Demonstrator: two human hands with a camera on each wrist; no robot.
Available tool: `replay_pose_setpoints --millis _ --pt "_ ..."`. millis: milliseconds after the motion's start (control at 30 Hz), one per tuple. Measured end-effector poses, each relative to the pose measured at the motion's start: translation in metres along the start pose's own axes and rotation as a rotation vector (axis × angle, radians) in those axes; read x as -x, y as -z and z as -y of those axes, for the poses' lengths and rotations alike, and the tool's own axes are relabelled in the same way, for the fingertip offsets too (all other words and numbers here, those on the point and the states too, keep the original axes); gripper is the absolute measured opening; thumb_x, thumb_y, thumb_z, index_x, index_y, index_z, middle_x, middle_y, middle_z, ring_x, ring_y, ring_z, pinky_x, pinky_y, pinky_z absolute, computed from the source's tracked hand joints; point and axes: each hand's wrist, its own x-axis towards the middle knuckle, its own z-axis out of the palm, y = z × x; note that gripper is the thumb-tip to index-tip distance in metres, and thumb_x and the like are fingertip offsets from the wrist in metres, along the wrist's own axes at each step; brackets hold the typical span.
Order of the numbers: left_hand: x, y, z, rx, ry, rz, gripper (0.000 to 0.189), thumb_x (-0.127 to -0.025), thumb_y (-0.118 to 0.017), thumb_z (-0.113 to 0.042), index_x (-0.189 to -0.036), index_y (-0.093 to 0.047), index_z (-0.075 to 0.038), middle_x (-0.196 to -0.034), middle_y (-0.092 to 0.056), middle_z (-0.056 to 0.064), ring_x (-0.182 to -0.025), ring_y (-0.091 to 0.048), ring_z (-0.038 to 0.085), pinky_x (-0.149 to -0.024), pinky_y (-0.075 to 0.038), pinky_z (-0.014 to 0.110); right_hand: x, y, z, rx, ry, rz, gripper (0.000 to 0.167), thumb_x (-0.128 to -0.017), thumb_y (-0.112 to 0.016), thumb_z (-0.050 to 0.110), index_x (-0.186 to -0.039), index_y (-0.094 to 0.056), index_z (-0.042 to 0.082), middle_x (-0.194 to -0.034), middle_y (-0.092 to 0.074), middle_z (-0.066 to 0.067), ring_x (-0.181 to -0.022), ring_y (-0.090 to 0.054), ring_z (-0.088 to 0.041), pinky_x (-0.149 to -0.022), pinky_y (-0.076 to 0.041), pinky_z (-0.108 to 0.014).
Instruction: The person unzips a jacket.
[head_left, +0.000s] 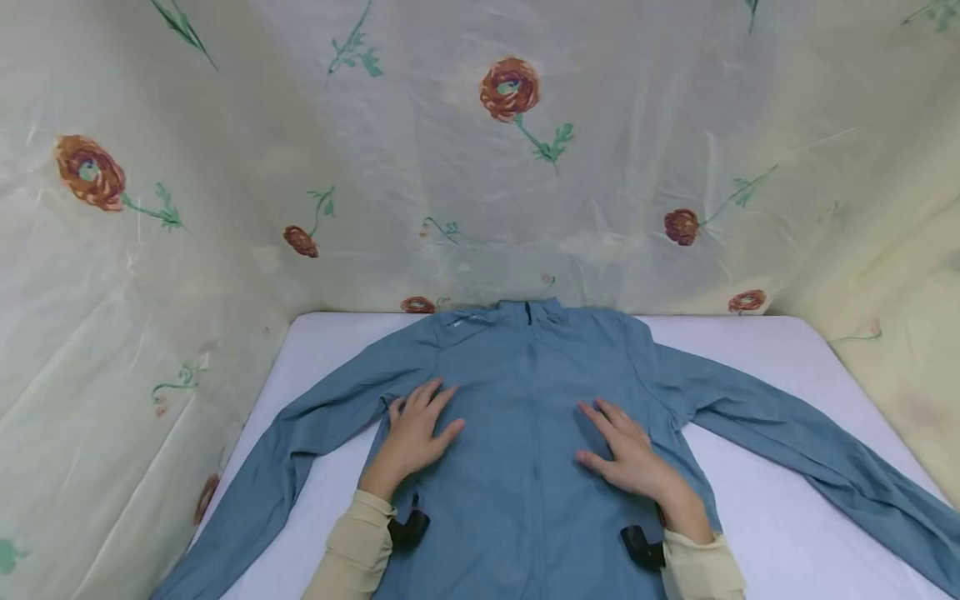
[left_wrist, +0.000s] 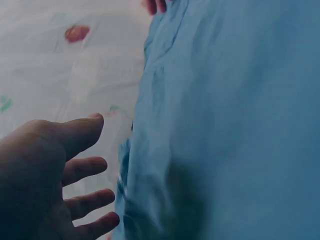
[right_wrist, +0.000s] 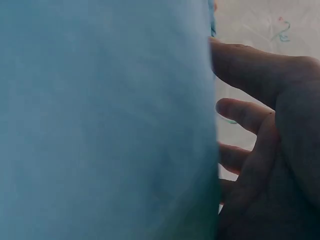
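Note:
A blue zip-front jacket (head_left: 495, 467) lies spread face up, its collar at the far edge and both sleeves stretched out to the sides. Over its left chest side is my left hand (head_left: 417, 432), palm down with the fingers spread. My right hand (head_left: 624, 452) is over the other chest side, fingers extended and apart. Neither hand grips the cloth; whether the fingertips touch it I cannot tell. In the left wrist view the jacket (left_wrist: 225, 100) fills the right side, beside the spread fingers (left_wrist: 85, 170). The right wrist view shows the jacket (right_wrist: 100, 120) left of the fingers (right_wrist: 245, 112).
Under the jacket is a table with a white cover (head_left: 757, 367). Cream curtains (head_left: 420, 150) printed with flowers rise behind the table and on both sides. The left sleeve (head_left: 255, 492) and right sleeve (head_left: 810, 442) run out of view at the lower corners. A small black camera sits at each wrist.

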Motion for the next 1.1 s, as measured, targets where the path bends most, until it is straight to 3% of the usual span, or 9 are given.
replay_pose_setpoints --millis 100,233,367,500,667,767,867,967,1100 --pt "-0.02 -0.001 -0.008 0.007 -0.029 0.008 0.054 -0.096 -0.05 -0.044 -0.142 -0.044 -0.017 -0.15 -0.035 0.013 -0.138 -0.033 0.034 -0.101 -0.025 0.061 0.002 -0.004 -0.002 -0.003 -0.001 0.003 0.067 -0.089 -0.064 0.03 -0.145 -0.035 0.006 -0.149 -0.027 -0.029 -0.136 -0.021 -0.053 -0.103 -0.015 -0.071" --pt "-0.063 -0.004 -0.019 0.063 -0.056 -0.008 0.051 -0.097 -0.049 -0.041 -0.141 -0.044 -0.015 -0.15 -0.037 0.011 -0.138 -0.034 0.031 -0.103 -0.027 0.06 -0.001 0.0 -0.006 0.018 0.007 -0.014 0.067 -0.088 -0.065 0.032 -0.144 -0.037 0.006 -0.148 -0.03 -0.029 -0.136 -0.021 -0.054 -0.102 -0.015 -0.071" --pt "-0.1 -0.019 -0.023 0.089 -0.051 -0.046 0.049 -0.099 -0.048 -0.038 -0.141 -0.044 -0.013 -0.148 -0.039 0.011 -0.137 -0.036 0.03 -0.106 -0.029 0.057 0.002 -0.002 -0.011 0.011 -0.01 0.04 0.073 -0.087 -0.066 0.039 -0.146 -0.035 0.008 -0.15 -0.025 -0.028 -0.138 -0.015 -0.053 -0.104 -0.009 -0.071" --pt "-0.128 -0.034 -0.025 0.089 -0.033 -0.065 0.049 -0.099 -0.047 -0.036 -0.142 -0.042 -0.014 -0.148 -0.038 0.011 -0.137 -0.036 0.03 -0.108 -0.029 0.056 0.005 -0.005 -0.013 -0.041 -0.032 0.107 0.08 -0.085 -0.067 0.043 -0.147 -0.032 0.008 -0.153 -0.018 -0.027 -0.14 -0.007 -0.052 -0.106 -0.001 -0.069" --pt "-0.163 -0.038 -0.028 0.042 -0.042 -0.057 0.048 -0.1 -0.046 -0.033 -0.143 -0.04 -0.013 -0.149 -0.037 0.013 -0.137 -0.035 0.032 -0.107 -0.029 0.057 0.006 -0.009 -0.012 -0.058 -0.041 0.111 0.08 -0.084 -0.067 0.044 -0.147 -0.032 0.009 -0.154 -0.018 -0.026 -0.141 -0.006 -0.05 -0.107 0.0 -0.067" --pt "-0.178 -0.038 -0.029 -0.012 -0.016 -0.029 0.047 -0.1 -0.044 -0.031 -0.143 -0.04 -0.013 -0.15 -0.036 0.012 -0.139 -0.034 0.031 -0.106 -0.029 0.06 0.007 -0.013 -0.01 -0.043 -0.044 0.113 0.08 -0.084 -0.067 0.045 -0.147 -0.032 0.009 -0.154 -0.018 -0.025 -0.141 -0.007 -0.05 -0.108 -0.002 -0.067" --pt "-0.185 -0.041 -0.028 -0.049 0.048 0.016 0.046 -0.101 -0.042 -0.029 -0.144 -0.038 -0.014 -0.152 -0.035 0.008 -0.139 -0.033 0.029 -0.107 -0.027 0.06 0.008 -0.015 -0.009 -0.049 -0.045 0.133 0.081 -0.085 -0.066 0.047 -0.148 -0.03 0.01 -0.155 -0.017 -0.024 -0.142 -0.006 -0.049 -0.109 -0.001 -0.066" --pt "-0.19 -0.045 -0.029 0.002 0.12 0.038 0.045 -0.101 -0.042 -0.028 -0.144 -0.038 -0.014 -0.151 -0.037 0.008 -0.138 -0.033 0.032 -0.107 -0.026 0.058 0.01 -0.015 -0.009 -0.078 -0.056 0.143 0.082 -0.085 -0.066 0.046 -0.148 -0.029 0.01 -0.155 -0.017 -0.024 -0.142 -0.005 -0.049 -0.109 0.001 -0.065" --pt "-0.202 -0.05 -0.041 0.159 0.204 -0.001 0.046 -0.101 -0.043 -0.031 -0.141 -0.042 -0.01 -0.145 -0.043 0.014 -0.132 -0.034 0.036 -0.105 -0.027 0.056 0.011 -0.008 -0.013 -0.08 -0.072 0.117 0.082 -0.084 -0.068 0.045 -0.148 -0.03 0.01 -0.155 -0.017 -0.023 -0.143 -0.005 -0.048 -0.109 0.001 -0.064"
